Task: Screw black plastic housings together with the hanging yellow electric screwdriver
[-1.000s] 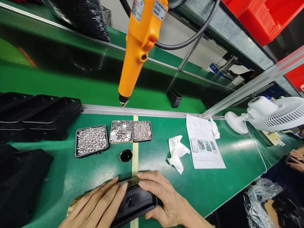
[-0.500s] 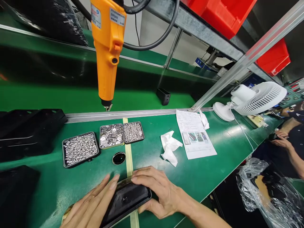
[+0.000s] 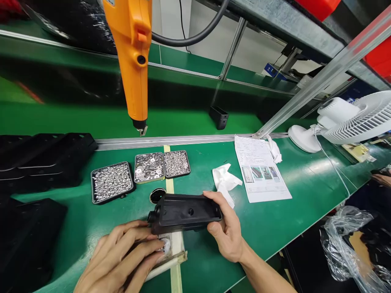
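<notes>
My right hand (image 3: 227, 228) grips the right end of a long black plastic housing (image 3: 183, 211), thumb at the near side and fingers at the far side. The housing is tilted above a pale block-like fixture (image 3: 168, 260) on the bench, and its face shows a small round hole. My left hand (image 3: 125, 254) lies over the fixture's left part, fingers bent a little and slightly apart. Its fingertips are beside a round whitish piece (image 3: 165, 245) with a shiny centre; its thumb is hidden. Behind the housing, a small round black dish (image 3: 157, 195) is partly covered.
Trays of screws (image 3: 112, 183), washers (image 3: 149, 167) and small metal parts (image 3: 176, 163) stand behind. An orange electric screwdriver (image 3: 134, 69) hangs above. Black housings (image 3: 42, 162) are at left; crumpled tissue (image 3: 226, 181), a printed sheet (image 3: 262, 175) and a white fan (image 3: 357, 118) are at right.
My right hand has raised and tilted the housing away from the bench, uncovering the pale fixture. My left hand has moved off the housing's top onto the fixture. The view has shifted slightly.
</notes>
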`<state>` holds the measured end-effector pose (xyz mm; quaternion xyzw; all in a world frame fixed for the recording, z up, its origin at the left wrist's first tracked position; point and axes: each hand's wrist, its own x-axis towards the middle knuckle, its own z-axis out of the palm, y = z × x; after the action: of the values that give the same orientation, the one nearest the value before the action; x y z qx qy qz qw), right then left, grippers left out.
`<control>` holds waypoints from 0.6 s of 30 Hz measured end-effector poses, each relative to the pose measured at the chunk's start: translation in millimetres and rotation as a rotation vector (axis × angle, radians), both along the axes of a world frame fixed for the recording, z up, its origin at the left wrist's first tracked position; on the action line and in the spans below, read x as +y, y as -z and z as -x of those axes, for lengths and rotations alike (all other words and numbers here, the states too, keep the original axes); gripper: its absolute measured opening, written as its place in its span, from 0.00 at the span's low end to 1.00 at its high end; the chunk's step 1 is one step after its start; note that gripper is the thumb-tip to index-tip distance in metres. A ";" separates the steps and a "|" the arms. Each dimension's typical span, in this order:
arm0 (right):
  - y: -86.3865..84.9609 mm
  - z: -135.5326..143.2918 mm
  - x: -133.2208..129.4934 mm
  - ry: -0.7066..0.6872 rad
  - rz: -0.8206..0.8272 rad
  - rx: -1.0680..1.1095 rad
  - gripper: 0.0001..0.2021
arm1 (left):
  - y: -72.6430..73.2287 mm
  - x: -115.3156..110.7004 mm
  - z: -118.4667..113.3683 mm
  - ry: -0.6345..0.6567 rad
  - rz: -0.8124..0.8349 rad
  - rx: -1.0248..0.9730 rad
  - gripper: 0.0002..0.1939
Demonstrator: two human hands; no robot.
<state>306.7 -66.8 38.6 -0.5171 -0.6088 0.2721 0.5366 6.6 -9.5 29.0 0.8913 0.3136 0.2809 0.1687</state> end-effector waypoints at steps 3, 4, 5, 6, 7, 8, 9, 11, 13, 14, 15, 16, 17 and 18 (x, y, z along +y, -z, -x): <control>-0.3 1.8 -1.7 0.001 0.013 0.000 0.28 | -1.8 -1.7 -5.3 -0.050 0.042 0.069 0.10; -0.5 2.4 -2.0 0.002 0.013 -0.001 0.28 | -2.5 -1.9 -5.8 -0.064 0.050 0.086 0.11; -0.8 2.7 -2.2 0.003 0.015 -0.006 0.28 | -3.2 -1.5 -6.1 -0.062 0.049 0.104 0.12; -0.9 2.8 -2.2 0.005 0.015 -0.012 0.29 | -4.2 -0.2 -6.4 -0.051 0.040 0.123 0.12; -1.0 2.7 -2.3 0.006 0.012 -0.018 0.29 | -5.5 2.0 -7.0 -0.030 0.020 0.142 0.12; -1.0 2.4 -2.3 0.007 0.010 -0.023 0.29 | -7.0 5.1 -7.9 0.002 -0.009 0.161 0.11; -0.9 2.1 -2.3 0.009 0.007 -0.026 0.30 | -8.7 8.8 -9.0 0.032 -0.040 0.177 0.11; -0.9 1.4 -2.3 0.015 0.000 -0.020 0.30 | -12.3 16.6 -10.9 0.088 -0.099 0.191 0.10; -1.2 0.7 -2.4 0.025 -0.002 -0.010 0.30 | -14.9 22.7 -10.1 0.123 -0.126 0.191 0.11; -1.4 0.4 -2.4 0.029 -0.005 -0.007 0.30 | -15.3 24.5 -8.1 0.137 -0.115 0.188 0.12; -1.7 0.2 -2.3 0.031 -0.009 -0.004 0.29 | -15.2 25.2 -4.9 0.146 -0.095 0.179 0.13; -2.0 -0.1 -2.3 0.032 -0.014 -0.004 0.29 | -14.4 24.9 -0.9 0.151 -0.069 0.165 0.13; -2.2 -0.3 -2.2 0.031 -0.019 -0.005 0.28 | -13.2 23.6 3.5 0.154 -0.041 0.144 0.13; -2.4 -0.4 -2.1 0.030 -0.024 -0.007 0.28 | -11.8 21.7 7.7 0.161 -0.022 0.118 0.13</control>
<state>307.1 -68.9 41.0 -0.5208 -0.6060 0.2549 0.5446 -1.1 12.2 40.8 0.9303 0.2473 0.2170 0.1622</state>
